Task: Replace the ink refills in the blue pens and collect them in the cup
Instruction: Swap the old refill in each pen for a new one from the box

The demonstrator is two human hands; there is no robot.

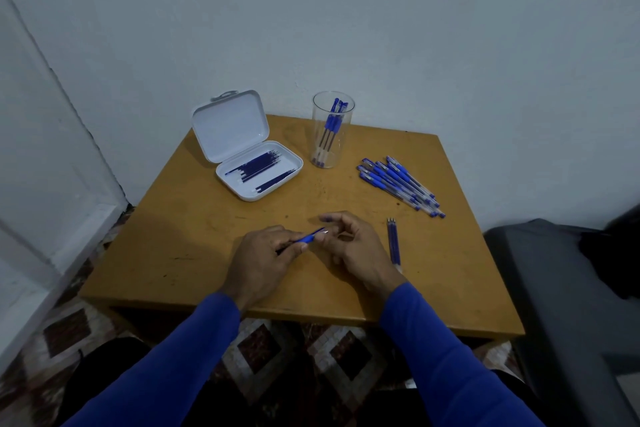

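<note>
My left hand [263, 262] grips a blue pen [309, 237] over the middle of the wooden table [194, 253], its metal tip pointing right. My right hand [349, 246] pinches the pen at its tip end with thumb and forefinger. A clear cup [333, 130] at the back holds a few blue pens upright. A pile of several blue pens [401, 185] lies at the right. An open white case [258, 168] at the back left holds several dark refills. Used refills [394, 242] lie just right of my right hand.
The table stands in a corner against a pale wall. A dark grey seat [568, 305] sits close to the table's right side. Patterned floor tiles [263, 350] show below the front edge.
</note>
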